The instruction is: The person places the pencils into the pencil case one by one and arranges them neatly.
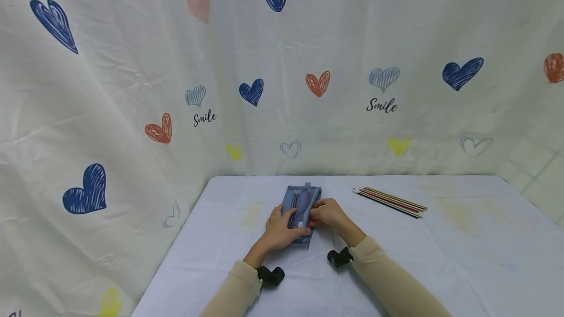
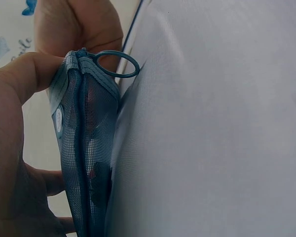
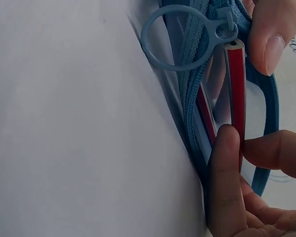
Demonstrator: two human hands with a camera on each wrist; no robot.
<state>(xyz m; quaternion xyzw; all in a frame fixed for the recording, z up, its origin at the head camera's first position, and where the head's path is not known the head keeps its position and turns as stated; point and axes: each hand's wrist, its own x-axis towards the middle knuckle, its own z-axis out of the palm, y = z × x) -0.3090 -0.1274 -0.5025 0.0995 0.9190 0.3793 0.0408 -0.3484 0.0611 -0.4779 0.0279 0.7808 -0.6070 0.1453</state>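
Note:
A blue mesh zip pencil case (image 1: 303, 209) lies on the table in the head view, with pencils showing through its mesh. My left hand (image 1: 279, 231) holds the case from its left side, thumb at the near corner and fingers spread over the top. At the right side, my right hand (image 1: 328, 213) pinches a red pencil (image 3: 236, 79) between thumb and fingers. That pencil stands partly within the unzipped opening, its flat end outward. Another red pencil (image 3: 206, 108) lies inside the case. A blue ring pull (image 3: 147, 47) hangs from the zip; the pencils' far ends are hidden.
Several pencils (image 1: 389, 202), yellow, red and black, lie side by side on the white-covered table (image 1: 440, 268) to the right of the case. Behind the table hangs a white curtain (image 1: 343, 38) printed with hearts. Dark wrist cameras (image 1: 270, 276) sit under both wrists.

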